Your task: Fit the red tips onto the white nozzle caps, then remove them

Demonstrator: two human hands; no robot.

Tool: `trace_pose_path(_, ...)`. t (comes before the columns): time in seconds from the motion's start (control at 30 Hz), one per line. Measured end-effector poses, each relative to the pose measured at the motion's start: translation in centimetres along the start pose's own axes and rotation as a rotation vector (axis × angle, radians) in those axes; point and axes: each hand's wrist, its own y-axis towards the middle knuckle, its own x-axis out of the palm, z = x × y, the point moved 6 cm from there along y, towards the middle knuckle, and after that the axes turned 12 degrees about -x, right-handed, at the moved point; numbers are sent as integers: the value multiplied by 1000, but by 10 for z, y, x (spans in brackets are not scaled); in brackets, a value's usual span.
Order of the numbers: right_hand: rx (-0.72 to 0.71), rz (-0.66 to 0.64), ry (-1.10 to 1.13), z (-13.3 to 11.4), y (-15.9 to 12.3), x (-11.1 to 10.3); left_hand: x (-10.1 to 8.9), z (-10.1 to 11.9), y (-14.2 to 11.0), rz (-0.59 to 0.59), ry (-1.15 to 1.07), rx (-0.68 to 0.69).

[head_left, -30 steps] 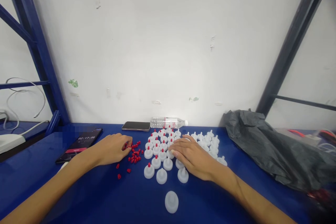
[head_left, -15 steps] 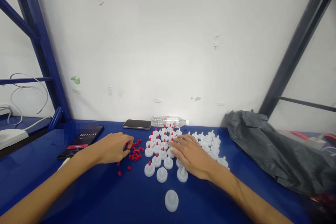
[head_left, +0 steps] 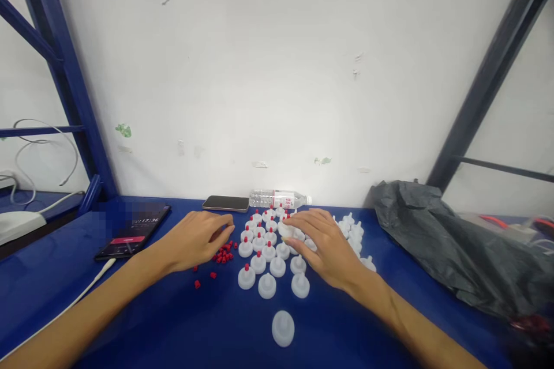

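Observation:
My left hand (head_left: 199,240) hovers over a small pile of red tips (head_left: 224,255), thumb and forefinger nearly together. Whatever is between those fingertips, if anything, is too small to make out. To the right, my right hand (head_left: 326,242) has its thumb and fingers closed round a white nozzle cap (head_left: 285,230), over the group of caps. Several white caps with red tips on their spouts (head_left: 246,278) stand upright in loose rows between the hands. Bare white caps (head_left: 267,287) stand among them and behind my right hand, which hides some.
One white cap (head_left: 283,328) lies tilted near the front. A clear bottle (head_left: 279,199) and a phone (head_left: 225,203) lie by the wall. Another phone (head_left: 132,236) with a white cable (head_left: 93,282) is at left. A dark plastic bag (head_left: 450,248) covers the right side.
My left hand has risen from the red tips and moved slightly right. My right hand has lifted from lying spread over the caps and now grips a white nozzle cap.

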Motion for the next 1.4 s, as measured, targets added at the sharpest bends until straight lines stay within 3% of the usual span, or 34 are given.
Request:
trace_pose_path(0.1,-59,80,31,-16,4,-3,-1,17,-8,43,-84,98)
trace_pose_path(0.3,-280,-29,110,-55,9,12,8,49,-24,55,-114,236)
trace_pose_path(0.47,-317,10,128,-58,10,11,13,63,-29,-7,-155,327)
trace_pose_path(0.6,-378,44,87,-62,15,4,9,63,-26,-41,-376,232)
trace_pose_path(0.7,-424,73,-31,-62,16,-3,13,57,-22,-145,-701,78)
trace_pose_path(0.77,-419,80,-112,-52,12,-5,15,47,-19,-209,-926,-36)
trace_pose_path(0.83,-319,82,-142,-29,6,-5,9,31,-15,-172,-1009,-115)
trace_pose_path(0.9,-147,80,-126,-2,-1,-3,-7,14,-12,-5,-884,-133)
trace_pose_path(1.0,85,7,-32,28,-9,7,-23,-3,-5,182,-367,-130)
trace_pose_path(1.1,94,-92,10,28,-9,19,-12,-12,3,121,-2,-132)
trace_pose_path(1.27,81,-239,67,19,-11,33,17,-26,8,-20,66,-149)
trace_pose_path(1.4,86,-325,115,18,-13,35,24,-32,7,-79,87,-152)
